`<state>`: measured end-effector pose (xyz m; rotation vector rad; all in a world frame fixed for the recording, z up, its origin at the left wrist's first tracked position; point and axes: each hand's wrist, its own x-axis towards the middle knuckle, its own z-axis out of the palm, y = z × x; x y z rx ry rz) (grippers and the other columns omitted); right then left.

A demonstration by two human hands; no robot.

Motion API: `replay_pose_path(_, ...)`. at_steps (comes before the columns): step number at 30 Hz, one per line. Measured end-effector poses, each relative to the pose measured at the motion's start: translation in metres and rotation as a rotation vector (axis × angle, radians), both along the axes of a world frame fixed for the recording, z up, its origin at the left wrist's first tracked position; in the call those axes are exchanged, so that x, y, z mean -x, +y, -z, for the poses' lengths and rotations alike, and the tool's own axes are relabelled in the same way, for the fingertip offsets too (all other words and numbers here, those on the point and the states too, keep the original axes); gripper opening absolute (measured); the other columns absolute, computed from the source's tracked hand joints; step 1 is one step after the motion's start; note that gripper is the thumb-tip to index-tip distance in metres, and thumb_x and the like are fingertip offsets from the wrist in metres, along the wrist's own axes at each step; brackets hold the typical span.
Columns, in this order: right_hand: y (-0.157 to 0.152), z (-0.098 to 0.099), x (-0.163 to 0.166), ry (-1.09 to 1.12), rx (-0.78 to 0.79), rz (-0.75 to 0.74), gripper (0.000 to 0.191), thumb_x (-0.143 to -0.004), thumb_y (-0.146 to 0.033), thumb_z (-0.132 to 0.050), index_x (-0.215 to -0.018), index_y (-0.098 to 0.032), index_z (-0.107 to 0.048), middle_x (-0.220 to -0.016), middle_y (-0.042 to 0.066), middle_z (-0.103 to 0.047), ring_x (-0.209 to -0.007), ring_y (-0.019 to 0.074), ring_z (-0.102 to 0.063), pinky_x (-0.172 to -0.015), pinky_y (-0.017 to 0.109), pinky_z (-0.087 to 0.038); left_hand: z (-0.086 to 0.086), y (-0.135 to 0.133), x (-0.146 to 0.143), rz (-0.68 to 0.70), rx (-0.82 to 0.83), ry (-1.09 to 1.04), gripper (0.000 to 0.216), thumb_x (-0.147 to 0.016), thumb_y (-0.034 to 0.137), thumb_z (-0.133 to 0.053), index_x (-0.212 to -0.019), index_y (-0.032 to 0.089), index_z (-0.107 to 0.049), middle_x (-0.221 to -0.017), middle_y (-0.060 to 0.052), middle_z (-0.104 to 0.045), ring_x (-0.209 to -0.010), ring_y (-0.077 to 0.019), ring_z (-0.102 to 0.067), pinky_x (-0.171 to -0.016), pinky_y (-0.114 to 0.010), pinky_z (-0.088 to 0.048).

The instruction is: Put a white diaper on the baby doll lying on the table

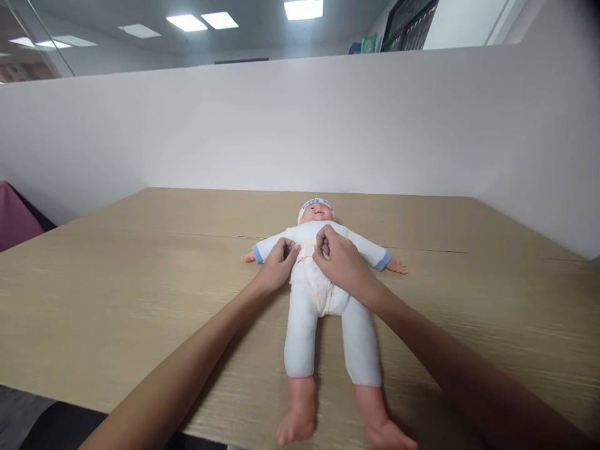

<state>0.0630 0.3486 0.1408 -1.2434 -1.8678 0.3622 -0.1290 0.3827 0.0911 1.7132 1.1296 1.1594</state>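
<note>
While hands pinch chest, doll (323,281) lies supine, head away, feet near.

A wooden table (140,300) stands before a white partition wall (300,125). Above the wall, ceiling lights (201,22) shine.

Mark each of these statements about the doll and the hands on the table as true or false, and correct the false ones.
1. The doll lies on its back on the wooden table. True.
2. Both the left hand and the right hand pinch the white suit at the doll's chest. True.
3. The doll's feet are covered by shoes. False: the feet are bare.
4. The doll's head points toward the person. False: it points away, toward the white partition; the feet are nearest the person.
5. The doll wears a cap. True.
</note>
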Motion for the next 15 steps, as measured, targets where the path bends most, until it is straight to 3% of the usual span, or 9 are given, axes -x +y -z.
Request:
replay_pose_path(4,-0.007,0.0,-0.002,-0.068,-0.186,0.023,0.026,-0.084,-0.001,-0.045,-0.088,-0.027,-0.043,-0.085,0.001,-0.058,-0.082,0.0227,-0.053,-0.075,0.035,-0.041,-0.013,-0.014,0.001,-0.182,-0.092,0.072,0.021,-0.102,0.041,-0.063,-0.108,0.02,-0.06,-0.104,-0.005,-0.064,-0.09,-0.021,-0.053,-0.084,-0.036,-0.043)
replay_pose_path(7,-0.034,-0.004,-0.007,-0.166,-0.376,0.002,0.031,-0.088,0.005,-0.039,-0.087,-0.026,-0.046,-0.088,0.003,-0.06,-0.088,0.0254,-0.051,-0.081,0.038,-0.042,-0.031,-0.045,0.001,-0.273,-0.268,0.158,0.022,-0.105,0.038,-0.062,-0.119,0.022,-0.061,-0.121,-0.008,-0.067,-0.099,-0.0222,-0.056,-0.09,-0.038,-0.045)
replay_pose_path(10,-0.079,-0.003,-0.017,-0.204,-0.402,-0.17,0.029,-0.093,0.004,-0.045,-0.091,-0.025,-0.05,-0.088,0.002,-0.06,-0.088,0.024,-0.054,-0.084,0.038,-0.046,-0.046,-0.089,0.0,-0.025,-0.371,0.237,0.016,-0.11,0.036,-0.055,-0.111,0.023,-0.064,-0.112,-0.005,-0.071,-0.096,-0.021,-0.059,-0.089,-0.036,-0.047)
replay_pose_path(13,-0.12,0.008,-0.031,-0.228,-0.226,-0.362,0.026,-0.098,0.0,-0.052,-0.103,-0.025,-0.055,-0.101,0.003,-0.064,-0.099,0.022,-0.062,-0.091,0.035,-0.051,-0.048,-0.123,0.0,0.23,-0.356,0.431,0.016,-0.11,0.031,-0.055,-0.102,0.023,-0.067,-0.105,-0.004,-0.073,-0.098,-0.0229,-0.061,-0.091,-0.038,-0.047)
replay_pose_path(15,-0.135,0.02,-0.043,-0.261,-0.105,-0.379,0.025,-0.1,-0.002,-0.054,-0.109,-0.025,-0.056,-0.108,0.004,-0.066,-0.103,0.0214,-0.065,-0.092,0.034,-0.054,-0.045,-0.132,0.003,0.277,-0.326,0.526,0.013,-0.108,0.029,-0.059,-0.102,0.024,-0.069,-0.107,-0.004,-0.074,-0.103,-0.025,-0.061,-0.095,-0.04,-0.046)
